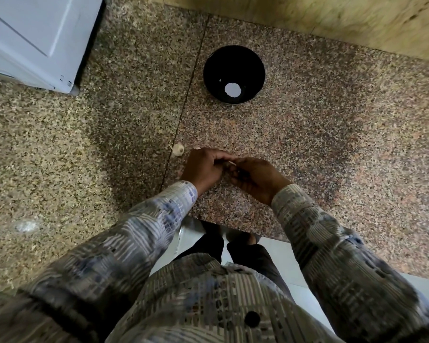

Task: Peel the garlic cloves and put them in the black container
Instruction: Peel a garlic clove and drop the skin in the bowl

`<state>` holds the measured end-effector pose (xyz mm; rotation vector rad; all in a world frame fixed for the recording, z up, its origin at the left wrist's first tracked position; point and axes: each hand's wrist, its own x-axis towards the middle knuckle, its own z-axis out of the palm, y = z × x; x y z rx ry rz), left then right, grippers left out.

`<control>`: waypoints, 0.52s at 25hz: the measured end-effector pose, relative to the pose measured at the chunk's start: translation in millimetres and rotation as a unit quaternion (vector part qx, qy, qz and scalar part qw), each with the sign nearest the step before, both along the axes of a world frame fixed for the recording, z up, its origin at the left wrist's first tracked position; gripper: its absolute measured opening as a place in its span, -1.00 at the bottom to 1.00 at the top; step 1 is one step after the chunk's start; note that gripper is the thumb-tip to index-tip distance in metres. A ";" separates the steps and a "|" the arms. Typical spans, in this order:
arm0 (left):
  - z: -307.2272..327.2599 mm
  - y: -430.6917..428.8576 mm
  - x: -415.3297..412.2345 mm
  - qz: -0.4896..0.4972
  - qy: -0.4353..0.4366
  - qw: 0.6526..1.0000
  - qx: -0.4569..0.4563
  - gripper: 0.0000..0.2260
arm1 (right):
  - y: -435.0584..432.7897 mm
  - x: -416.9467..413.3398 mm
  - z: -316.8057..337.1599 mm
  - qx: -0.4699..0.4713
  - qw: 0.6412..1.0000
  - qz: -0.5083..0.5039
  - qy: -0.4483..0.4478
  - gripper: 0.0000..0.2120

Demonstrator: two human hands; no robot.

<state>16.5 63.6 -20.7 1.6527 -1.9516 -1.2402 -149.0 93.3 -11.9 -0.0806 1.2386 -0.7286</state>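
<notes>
Garlic clove [229, 162] pinched in a two-handed grip, seen only as a pale sliver between the fingertips. Left hand [203, 167] curled round it, likely to steady it. Right hand [255, 178] curled in from the other side, tip to tip with the left, likely to pick at the skin. Grip clamped on the clove from both sides, held just above the counter [307, 134] near its front edge, presumably to let skin drop on the stone. Amount of skin removed: cannot tell. Just beside the left hand, on the counter: another garlic piece [178, 149], unpeeled by the look, kept within easy reach. Further back, well apart from the hands: black container [233, 61], upright, mouth open, straight ahead for an easy drop. Pale round patch [232, 89] on its floor, reflection or clove, cannot tell. Far left corner: white appliance [35, 33]. Step judged: peeling, not yet ready to drop.
</notes>
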 end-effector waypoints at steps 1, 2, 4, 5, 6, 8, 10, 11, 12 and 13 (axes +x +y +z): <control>-3.4 -0.6 -2.8 0.010 -0.002 1.000 0.010 -0.80 | 2.0 -0.7 -4.5 -0.013 0.998 0.018 0.059 -0.81; -6.5 -1.8 -5.2 0.007 -0.018 1.000 0.009 -0.83 | 4.3 -2.3 -10.4 -0.044 0.983 0.063 0.164 -0.84; -10.8 -5.0 -10.8 -0.037 -0.084 0.995 -0.024 -0.86 | 8.1 -8.4 -22.3 -0.153 0.868 0.220 0.418 -0.89; -12.1 -5.6 -14.4 -0.067 -0.118 0.990 -0.047 -0.87 | 9.6 -10.4 -23.6 -0.201 0.805 0.276 0.486 -0.90; -13.0 -6.0 -18.0 -0.093 -0.141 0.983 -0.067 -0.87 | 10.6 -11.4 -23.1 -0.226 0.771 0.301 0.513 -0.90; -14.9 -7.3 -21.6 -0.121 -0.160 0.976 -0.086 -0.88 | 8.6 -13.4 -21.4 -0.220 0.771 0.303 0.515 -0.85; -16.9 -8.1 -19.9 -0.122 -0.153 0.976 -0.093 -0.88 | 4.1 -14.4 -22.6 -0.186 0.796 0.287 0.499 -0.81; -17.7 -8.0 -18.2 -0.125 -0.150 0.976 -0.097 -0.87 | 1.8 -14.0 -23.1 -0.169 0.807 0.283 0.490 -0.82; -17.7 -7.4 -17.3 -0.132 -0.152 0.974 -0.100 -0.86 | -0.2 -13.9 -24.7 -0.160 0.816 0.275 0.482 -0.85; -18.0 -7.5 -16.5 -0.143 -0.160 0.971 -0.101 -0.83 | -2.2 -14.3 -24.0 -0.153 0.820 0.275 0.477 -0.90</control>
